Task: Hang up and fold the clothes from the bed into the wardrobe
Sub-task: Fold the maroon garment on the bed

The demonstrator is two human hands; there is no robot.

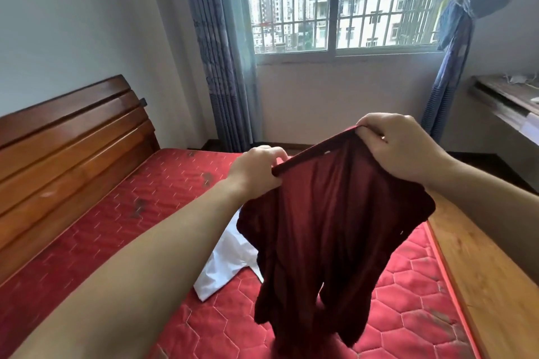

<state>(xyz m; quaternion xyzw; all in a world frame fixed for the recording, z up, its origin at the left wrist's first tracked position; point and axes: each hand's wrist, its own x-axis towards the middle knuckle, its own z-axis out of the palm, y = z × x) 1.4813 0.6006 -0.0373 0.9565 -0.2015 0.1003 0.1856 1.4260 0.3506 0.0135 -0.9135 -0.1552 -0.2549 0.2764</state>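
A dark red garment (326, 227) hangs in the air above the bed, held up by its top edge. My left hand (256, 169) pinches the left end of that edge, and my right hand (399, 146) grips the right end, a little higher. The cloth drapes down in loose folds to near the mattress. On the red quilted mattress (145, 213) lies a white garment (224, 265), partly hidden behind the red one. No wardrobe is in view.
A wooden headboard (67, 148) stands at the left. The bed's wooden side rail (478, 277) runs along the right. Behind are a barred window (341, 0), blue curtains (215, 46) and a wooden desk (507, 99) at the far right.
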